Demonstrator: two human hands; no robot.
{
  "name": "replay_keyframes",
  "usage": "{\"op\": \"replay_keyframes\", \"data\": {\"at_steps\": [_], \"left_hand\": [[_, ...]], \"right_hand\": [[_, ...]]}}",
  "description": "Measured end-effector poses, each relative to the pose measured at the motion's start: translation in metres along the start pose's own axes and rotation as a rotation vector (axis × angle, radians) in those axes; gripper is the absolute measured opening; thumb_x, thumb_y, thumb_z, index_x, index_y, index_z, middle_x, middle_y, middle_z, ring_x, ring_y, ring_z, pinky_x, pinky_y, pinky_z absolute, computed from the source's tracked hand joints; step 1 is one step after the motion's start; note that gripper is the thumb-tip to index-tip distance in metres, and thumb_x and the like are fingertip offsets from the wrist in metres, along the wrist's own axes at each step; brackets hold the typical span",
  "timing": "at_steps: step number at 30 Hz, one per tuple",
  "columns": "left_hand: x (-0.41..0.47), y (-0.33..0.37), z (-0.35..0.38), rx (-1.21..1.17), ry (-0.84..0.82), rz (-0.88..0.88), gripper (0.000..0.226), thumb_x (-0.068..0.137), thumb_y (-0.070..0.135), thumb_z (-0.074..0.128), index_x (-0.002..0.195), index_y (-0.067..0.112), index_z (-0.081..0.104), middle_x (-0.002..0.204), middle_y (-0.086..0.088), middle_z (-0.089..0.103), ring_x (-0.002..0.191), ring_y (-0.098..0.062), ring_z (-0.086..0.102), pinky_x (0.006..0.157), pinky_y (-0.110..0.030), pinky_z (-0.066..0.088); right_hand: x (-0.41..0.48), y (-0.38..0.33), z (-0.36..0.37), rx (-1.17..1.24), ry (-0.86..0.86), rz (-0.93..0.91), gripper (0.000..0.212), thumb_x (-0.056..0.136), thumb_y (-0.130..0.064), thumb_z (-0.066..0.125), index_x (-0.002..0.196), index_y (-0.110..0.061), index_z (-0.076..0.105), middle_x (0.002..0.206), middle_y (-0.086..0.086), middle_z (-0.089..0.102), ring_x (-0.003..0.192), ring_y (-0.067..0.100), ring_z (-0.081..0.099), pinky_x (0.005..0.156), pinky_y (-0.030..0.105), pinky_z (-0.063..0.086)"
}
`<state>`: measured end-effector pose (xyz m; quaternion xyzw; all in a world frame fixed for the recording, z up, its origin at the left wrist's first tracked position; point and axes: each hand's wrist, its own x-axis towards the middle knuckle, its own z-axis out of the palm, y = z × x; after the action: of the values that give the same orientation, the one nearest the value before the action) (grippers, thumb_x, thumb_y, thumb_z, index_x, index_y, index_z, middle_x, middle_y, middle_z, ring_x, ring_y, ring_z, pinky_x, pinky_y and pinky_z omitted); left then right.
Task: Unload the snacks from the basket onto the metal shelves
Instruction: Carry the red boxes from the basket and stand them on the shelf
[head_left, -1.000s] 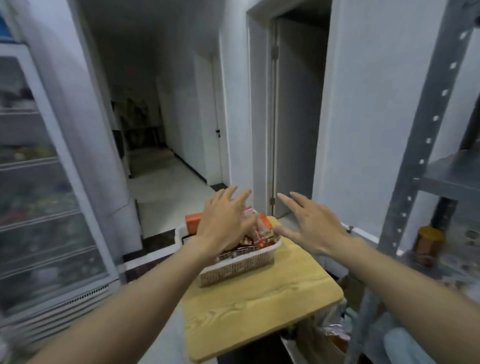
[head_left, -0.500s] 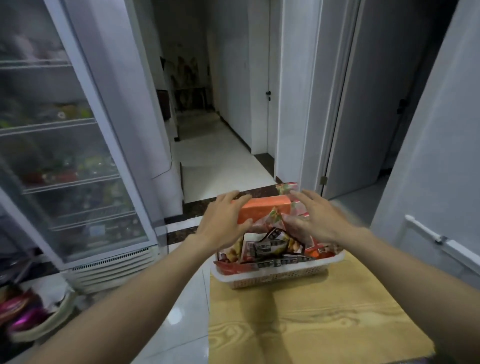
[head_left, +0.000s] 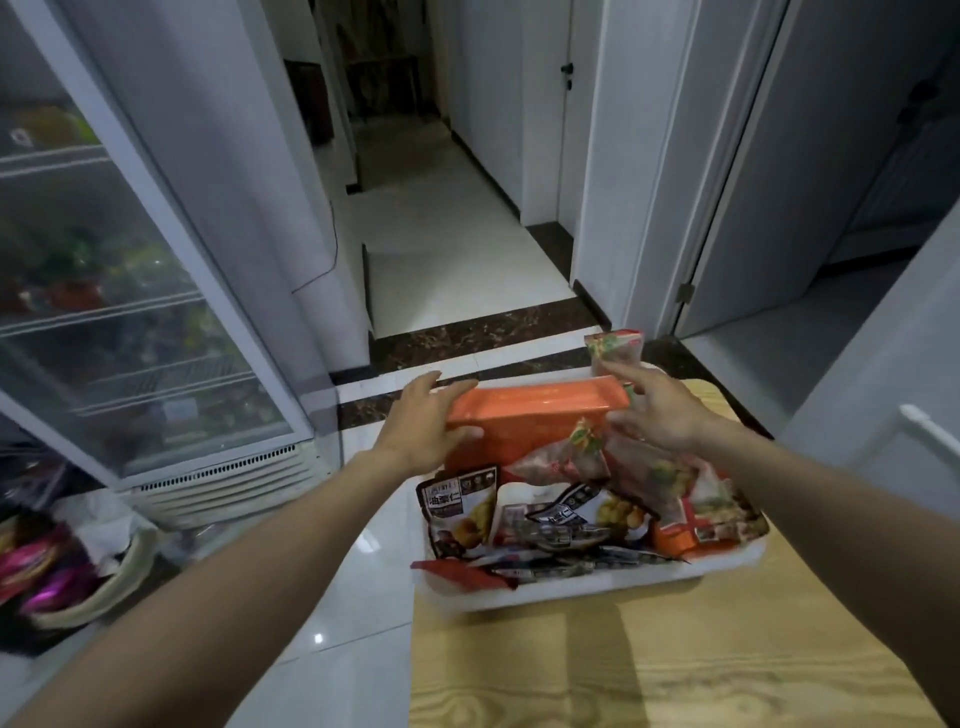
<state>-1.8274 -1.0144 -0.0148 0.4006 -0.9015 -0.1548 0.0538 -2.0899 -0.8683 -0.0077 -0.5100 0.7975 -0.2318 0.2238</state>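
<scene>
Both hands clasp the orange box (head_left: 535, 415) at the basket's (head_left: 597, 587) twelve o'clock edge — left hand (head_left: 423, 431) at nine, right hand (head_left: 657, 415) at three, fingers spread — basket on the tabletop (head_left: 675, 670).

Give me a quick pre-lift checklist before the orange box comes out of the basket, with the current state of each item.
1. Left hand on the orange box: ok, thumb and fingers wrap its left end.
2. Right hand on the box: cannot tell, fingers are spread at its right end and contact is unclear.
3. Box free of other snacks: not ok, a clear snack bag leans against its front face.
4. Basket stable on the wooden table: not ok, its left end overhangs the table edge.
5. Metal shelves in sight for placing: not ok, they are out of view.
6. Path above the box: ok, nothing lies over it.
</scene>
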Motion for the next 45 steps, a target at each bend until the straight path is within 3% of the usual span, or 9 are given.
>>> {"op": "replay_keyframes", "data": {"at_steps": [8, 14, 18, 23, 29, 32, 37, 41, 45], "left_hand": [[0.033, -0.043, 0.031, -0.418, -0.086, 0.041, 0.059, 0.093, 0.026, 0.063, 0.145, 0.035, 0.037, 0.136, -0.01, 0.04, 0.12, -0.023, 0.04, 0.107, -0.042, 0.039], [0.048, -0.052, 0.028, -0.635, -0.018, 0.053, 0.046, 0.094, 0.026, 0.061, 0.137, 0.036, 0.048, 0.131, -0.008, 0.039, 0.112, -0.019, 0.043, 0.102, -0.037, 0.044], [0.059, -0.057, 0.004, -0.71, 0.041, 0.08, 0.039, 0.094, 0.028, 0.061, 0.13, 0.041, 0.053, 0.129, -0.009, 0.043, 0.116, -0.026, 0.05, 0.098, -0.046, 0.05], [0.066, -0.049, -0.055, -0.952, 0.05, 0.095, 0.034, 0.096, 0.021, 0.057, 0.128, 0.035, 0.056, 0.124, -0.008, 0.051, 0.108, -0.021, 0.061, 0.069, -0.029, 0.059], [0.065, -0.032, -0.12, -0.859, 0.239, 0.141, 0.031, 0.097, 0.029, 0.056, 0.128, 0.033, 0.052, 0.119, 0.001, 0.057, 0.102, -0.014, 0.065, 0.085, -0.036, 0.059], [0.057, -0.02, -0.136, -0.89, 0.31, 0.122, 0.047, 0.092, 0.04, 0.058, 0.137, 0.036, 0.044, 0.128, -0.006, 0.055, 0.113, -0.017, 0.06, 0.093, -0.04, 0.055], [0.03, 0.002, -0.115, -0.938, 0.101, 0.165, 0.106, 0.076, 0.035, 0.081, 0.146, 0.059, 0.005, 0.136, -0.006, 0.054, 0.124, -0.019, 0.057, 0.096, -0.047, 0.05], [0.003, 0.018, -0.085, -0.946, 0.075, 0.198, 0.103, 0.086, 0.016, 0.071, 0.145, 0.062, 0.0, 0.14, -0.003, 0.048, 0.12, -0.017, 0.059, 0.096, -0.055, 0.051], [-0.023, 0.043, -0.08, -0.958, 0.118, 0.191, 0.1, 0.083, 0.027, 0.07, 0.145, 0.061, -0.001, 0.137, -0.001, 0.049, 0.119, -0.016, 0.059, 0.097, -0.053, 0.051]], "right_hand": [[0.029, 0.013, 0.019, 0.314, -0.013, 0.08, 0.06, 0.089, -0.008, 0.066, 0.142, -0.027, 0.047, 0.134, 0.001, 0.05, 0.113, 0.019, 0.058, 0.088, 0.031, 0.055], [0.039, 0.009, 0.014, 0.377, 0.159, 0.09, 0.045, 0.089, -0.014, 0.068, 0.133, -0.014, 0.059, 0.132, 0.004, 0.057, 0.117, 0.022, 0.059, 0.088, 0.03, 0.054], [0.04, 0.005, 0.008, 0.53, 0.146, 0.107, 0.076, 0.087, -0.011, 0.071, 0.151, -0.021, 0.032, 0.128, -0.003, 0.052, 0.115, 0.013, 0.054, 0.086, 0.026, 0.051], [0.038, -0.001, 0.011, 0.592, 0.021, 0.029, 0.077, 0.085, -0.021, 0.072, 0.151, -0.033, 0.032, 0.14, -0.004, 0.055, 0.126, 0.012, 0.054, 0.107, 0.046, 0.045], [0.041, -0.035, -0.014, 0.712, 0.126, -0.09, 0.077, 0.083, -0.029, 0.072, 0.149, -0.037, 0.034, 0.132, -0.007, 0.059, 0.111, 0.008, 0.065, 0.084, 0.031, 0.059], [0.032, -0.046, -0.029, 0.742, 0.181, -0.139, 0.081, 0.078, -0.039, 0.071, 0.149, -0.039, 0.034, 0.137, -0.006, 0.056, 0.103, 0.006, 0.068, 0.083, 0.035, 0.06], [0.011, -0.039, -0.044, 0.885, 0.23, -0.079, 0.081, 0.078, -0.038, 0.071, 0.148, -0.046, 0.031, 0.128, 0.0, 0.064, 0.106, 0.02, 0.069, 0.089, 0.059, 0.054], [-0.016, -0.038, -0.058, 0.848, 0.257, -0.071, 0.075, 0.088, -0.037, 0.065, 0.151, -0.043, 0.026, 0.13, 0.001, 0.064, 0.101, 0.016, 0.07, 0.083, 0.047, 0.059], [-0.057, -0.032, -0.072, 0.652, 0.233, -0.146, 0.099, 0.078, -0.048, 0.07, 0.147, -0.059, -0.001, 0.149, -0.002, 0.045, 0.125, 0.02, 0.056, 0.1, 0.056, 0.048]]}}
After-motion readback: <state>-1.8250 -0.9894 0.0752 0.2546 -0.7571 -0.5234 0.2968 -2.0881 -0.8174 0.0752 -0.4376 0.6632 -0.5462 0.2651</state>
